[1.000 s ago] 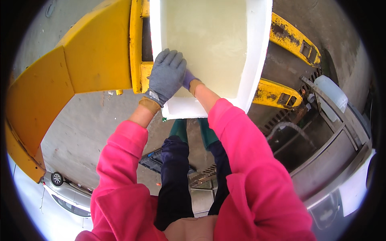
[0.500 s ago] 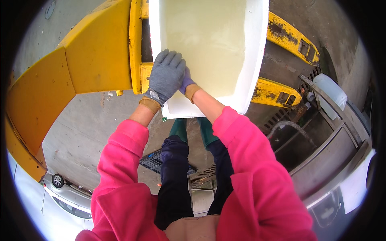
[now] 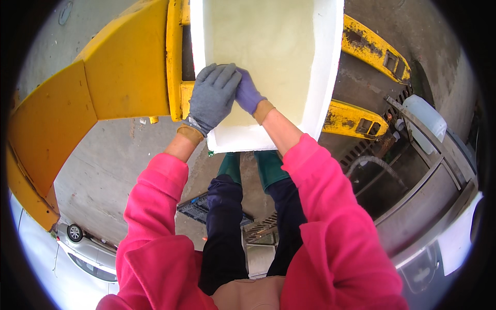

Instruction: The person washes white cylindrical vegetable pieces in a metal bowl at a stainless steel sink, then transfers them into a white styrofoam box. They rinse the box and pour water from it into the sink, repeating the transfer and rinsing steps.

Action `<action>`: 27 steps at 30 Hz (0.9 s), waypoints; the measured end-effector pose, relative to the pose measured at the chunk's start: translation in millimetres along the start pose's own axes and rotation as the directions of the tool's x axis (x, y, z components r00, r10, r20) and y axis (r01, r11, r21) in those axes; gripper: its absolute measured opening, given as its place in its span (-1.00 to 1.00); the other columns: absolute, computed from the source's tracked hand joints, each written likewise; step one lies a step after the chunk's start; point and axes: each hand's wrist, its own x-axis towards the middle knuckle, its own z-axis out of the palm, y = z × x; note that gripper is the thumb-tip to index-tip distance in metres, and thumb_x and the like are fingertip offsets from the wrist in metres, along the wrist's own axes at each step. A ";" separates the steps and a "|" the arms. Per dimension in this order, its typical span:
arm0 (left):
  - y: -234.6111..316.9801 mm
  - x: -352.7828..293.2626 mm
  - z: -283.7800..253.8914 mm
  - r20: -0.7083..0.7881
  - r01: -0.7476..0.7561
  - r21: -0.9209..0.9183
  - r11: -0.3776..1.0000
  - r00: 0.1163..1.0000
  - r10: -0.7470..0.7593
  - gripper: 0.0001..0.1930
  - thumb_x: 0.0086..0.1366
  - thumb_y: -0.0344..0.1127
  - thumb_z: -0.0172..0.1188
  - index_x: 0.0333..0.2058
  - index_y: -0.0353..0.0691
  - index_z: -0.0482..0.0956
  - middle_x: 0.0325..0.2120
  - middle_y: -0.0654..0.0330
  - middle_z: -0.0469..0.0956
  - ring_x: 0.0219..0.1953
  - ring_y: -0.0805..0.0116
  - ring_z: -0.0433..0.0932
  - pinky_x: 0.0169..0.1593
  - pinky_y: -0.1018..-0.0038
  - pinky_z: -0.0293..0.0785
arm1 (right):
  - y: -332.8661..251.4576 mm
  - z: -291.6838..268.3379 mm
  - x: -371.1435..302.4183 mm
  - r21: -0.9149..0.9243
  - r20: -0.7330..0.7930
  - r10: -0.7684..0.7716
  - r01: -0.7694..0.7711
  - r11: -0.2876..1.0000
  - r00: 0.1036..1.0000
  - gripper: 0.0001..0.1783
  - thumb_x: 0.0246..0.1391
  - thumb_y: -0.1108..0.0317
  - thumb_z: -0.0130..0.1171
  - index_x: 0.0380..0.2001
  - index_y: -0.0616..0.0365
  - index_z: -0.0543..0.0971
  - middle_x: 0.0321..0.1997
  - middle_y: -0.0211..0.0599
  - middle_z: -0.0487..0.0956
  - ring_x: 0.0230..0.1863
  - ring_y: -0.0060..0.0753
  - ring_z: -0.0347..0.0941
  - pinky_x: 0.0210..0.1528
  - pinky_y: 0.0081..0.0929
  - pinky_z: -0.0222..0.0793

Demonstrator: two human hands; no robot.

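Observation:
Below me is a white foam box (image 3: 324,88) holding pale yellowish, cloudy liquid (image 3: 263,41). My left hand (image 3: 213,95), in a grey glove, lies over the box's left side near the wall. Its fingers are stretched out and slightly bent, and their tips overlap my right hand. My right hand (image 3: 249,93) wears a purple glove and is above the liquid, pressed close against the left one. The right fingers are hidden behind the grey glove. Whether something lies between the two hands does not show.
The box rests across a yellow pallet jack (image 3: 126,67), whose worn forks (image 3: 356,119) stick out to the right. A metal frame with a whitish plastic jug (image 3: 426,119) and a grey hose (image 3: 374,161) stands at right. A dark plastic pallet (image 3: 196,207) lies by my boots.
My right hand has slid out to the right from under my left, so more of the purple glove shows. My left hand has barely moved; the box has shifted slightly left.

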 end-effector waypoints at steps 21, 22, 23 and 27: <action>48.0 -0.2 39.6 0.693 -0.041 -0.403 -0.914 0.638 -0.334 -0.60 0.42 -0.02 -0.07 0.02 -0.20 0.42 -0.07 0.09 0.44 -0.02 0.21 0.47 0.08 0.25 0.43 | -81.2 71.5 -98.0 -0.827 0.418 -0.113 0.326 -0.457 0.901 -0.57 0.14 0.27 0.17 0.08 0.12 0.49 0.08 -0.11 0.52 0.11 -0.28 0.47 0.08 -0.36 0.43; 47.3 -4.5 39.8 0.667 -0.009 -0.471 -0.882 0.651 -0.363 -0.63 0.41 -0.04 -0.05 -0.01 -0.19 0.43 -0.10 0.09 0.45 -0.06 0.22 0.49 0.04 0.27 0.46 | -88.8 72.6 -89.9 -0.918 0.356 -0.194 0.304 -0.253 0.914 -0.60 0.15 0.26 0.16 0.05 0.11 0.52 0.07 -0.11 0.54 0.10 -0.25 0.48 0.09 -0.36 0.42; 47.7 -8.9 39.6 0.682 0.040 -0.524 -0.851 0.618 -0.392 -0.66 0.41 -0.07 -0.03 -0.04 -0.19 0.44 -0.14 0.10 0.46 -0.11 0.23 0.52 0.00 0.29 0.49 | -97.4 71.9 -78.7 -0.965 0.263 -0.229 0.260 -0.046 0.937 -0.63 0.16 0.26 0.16 0.02 0.11 0.54 0.06 -0.11 0.55 0.08 -0.22 0.49 0.10 -0.36 0.40; 53.4 -25.6 33.7 0.667 0.144 -0.576 -0.805 0.651 -0.361 -0.71 0.38 -0.12 0.03 -0.16 -0.24 0.51 -0.40 0.20 0.55 -0.35 0.35 0.58 -0.31 0.46 0.53 | -124.2 67.3 15.3 -0.841 0.412 -0.282 0.242 -0.484 0.867 -0.46 0.15 0.07 0.03 0.10 0.17 0.45 0.17 0.00 0.44 0.23 -0.01 0.31 0.27 -0.21 0.20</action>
